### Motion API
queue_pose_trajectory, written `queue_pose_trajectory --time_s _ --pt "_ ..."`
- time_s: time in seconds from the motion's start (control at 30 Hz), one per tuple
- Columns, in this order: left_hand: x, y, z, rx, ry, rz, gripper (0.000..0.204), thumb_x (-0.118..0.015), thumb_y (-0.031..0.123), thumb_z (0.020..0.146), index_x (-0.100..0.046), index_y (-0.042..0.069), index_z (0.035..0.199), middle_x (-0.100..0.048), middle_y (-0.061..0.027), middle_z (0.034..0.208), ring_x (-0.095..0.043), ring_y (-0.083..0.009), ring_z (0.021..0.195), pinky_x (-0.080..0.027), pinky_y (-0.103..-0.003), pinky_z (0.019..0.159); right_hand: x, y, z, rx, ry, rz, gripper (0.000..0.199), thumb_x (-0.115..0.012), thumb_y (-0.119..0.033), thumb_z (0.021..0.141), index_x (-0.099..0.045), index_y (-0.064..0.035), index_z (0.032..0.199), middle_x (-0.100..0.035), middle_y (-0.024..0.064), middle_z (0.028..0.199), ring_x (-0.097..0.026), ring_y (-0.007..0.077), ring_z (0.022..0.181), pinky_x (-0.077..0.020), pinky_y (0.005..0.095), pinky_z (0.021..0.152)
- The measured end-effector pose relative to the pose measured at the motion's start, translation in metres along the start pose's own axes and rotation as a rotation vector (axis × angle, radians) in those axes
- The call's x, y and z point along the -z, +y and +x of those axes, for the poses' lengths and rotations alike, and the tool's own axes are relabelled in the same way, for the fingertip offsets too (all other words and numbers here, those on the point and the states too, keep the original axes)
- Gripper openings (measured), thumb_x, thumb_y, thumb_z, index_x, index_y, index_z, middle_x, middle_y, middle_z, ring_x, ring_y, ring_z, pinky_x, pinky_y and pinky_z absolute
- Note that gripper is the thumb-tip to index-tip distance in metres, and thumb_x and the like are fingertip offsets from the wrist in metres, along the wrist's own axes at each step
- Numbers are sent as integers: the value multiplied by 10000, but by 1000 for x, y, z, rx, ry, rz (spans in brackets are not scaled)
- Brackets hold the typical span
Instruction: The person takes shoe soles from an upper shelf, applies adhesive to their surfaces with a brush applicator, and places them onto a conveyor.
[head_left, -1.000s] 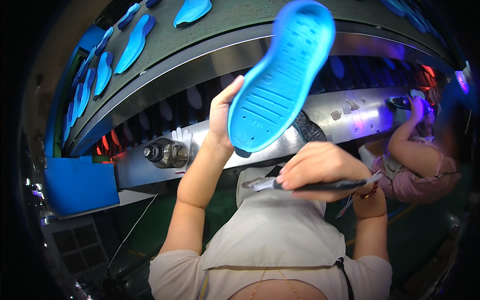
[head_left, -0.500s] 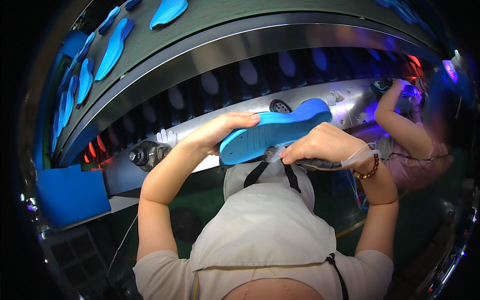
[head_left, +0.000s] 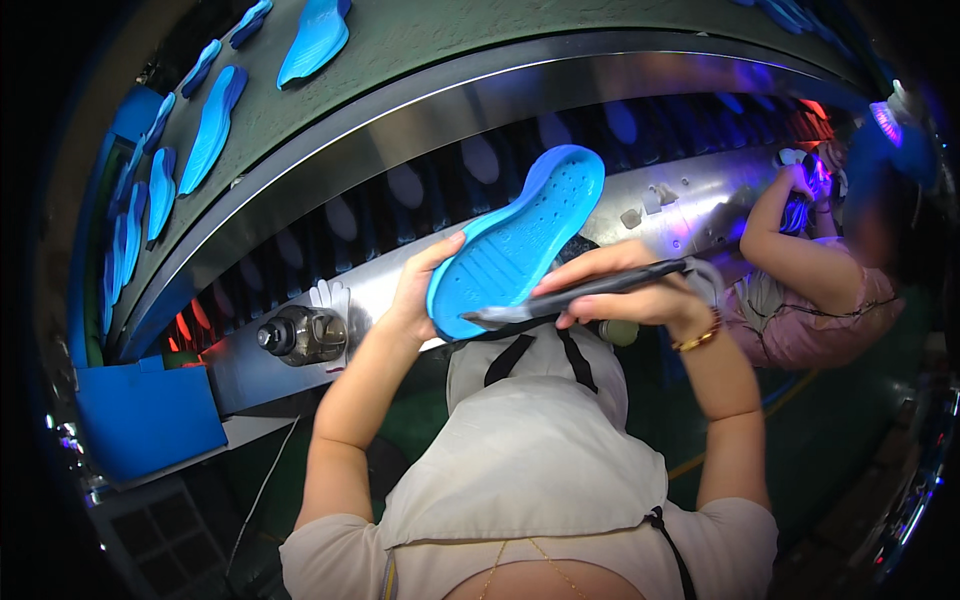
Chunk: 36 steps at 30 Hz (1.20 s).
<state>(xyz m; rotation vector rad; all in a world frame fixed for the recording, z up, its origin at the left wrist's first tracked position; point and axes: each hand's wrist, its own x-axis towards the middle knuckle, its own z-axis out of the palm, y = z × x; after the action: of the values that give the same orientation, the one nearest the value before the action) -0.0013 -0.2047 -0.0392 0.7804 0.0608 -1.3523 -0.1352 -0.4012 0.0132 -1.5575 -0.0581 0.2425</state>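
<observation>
A bright blue shoe sole [head_left: 515, 235] is tilted up in front of my chest, its toe end pointing away and to the right. Its hollow, dotted and ribbed face is turned toward me. My left hand [head_left: 412, 292] grips the heel end from the left side, thumb along the rim. In my right hand [head_left: 640, 295] is a brush [head_left: 543, 303] with a dark handle, pinched between thumb and fingers. The brush's pale bristles touch or lie very close to the inner face at the heel.
Ahead, a green belt [head_left: 450, 50] carries several blue soles [head_left: 213, 130] behind a metal rail. Dim soles [head_left: 405, 186] line a lower level. On the metal ledge stands a dark bottle [head_left: 310, 336]. A blue box [head_left: 150, 418] is left; a co-worker [head_left: 800, 265] sits right.
The sole has turned so its toe points farther up and its hollow face shows more. My right hand has tilted the brush, its bristles shifting left along the heel.
</observation>
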Motion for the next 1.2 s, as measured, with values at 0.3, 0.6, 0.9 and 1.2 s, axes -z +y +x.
queue_pose_trajectory --time_s 0.3,0.6,0.9,1.2 --pt "3 -22 12 -71 6 -133 570 -499 331 805 -348 -13 1234 -471 -243 1135 -536 -371 963 -481 -526 740 14 56 3 70 615 -55 151 -575 -72 791 -622 4 913 -592 24 706 -504 45 503 -405 164 466" --pt "12 -27 18 -60 60 -108 517 -483 330 838 -377 -5 1217 -512 -193 1121 -557 -293 962 -467 -426 820 -32 71 -8 199 523 -368 229 -595 -47 747 -603 12 969 -634 133 862 -591 132 653 -472 243 619" --pt "-68 75 28 -592 -409 71 604 -238 413 892 -304 -71 1249 -424 -254 1207 -478 -428 1030 -416 -525 851 -9 88 -50 355 471 747 287 -516 -68 826 -504 32 1094 -584 186 1018 -540 97 566 -447 182 529" --pt "-120 124 144 -677 -116 -178 580 -344 405 872 -283 18 1299 -302 -178 1332 -298 -277 1238 -245 -400 1012 -2 117 -62 337 747 714 262 -609 -74 777 -557 32 1011 -581 177 1018 -589 183 831 -480 235 695"
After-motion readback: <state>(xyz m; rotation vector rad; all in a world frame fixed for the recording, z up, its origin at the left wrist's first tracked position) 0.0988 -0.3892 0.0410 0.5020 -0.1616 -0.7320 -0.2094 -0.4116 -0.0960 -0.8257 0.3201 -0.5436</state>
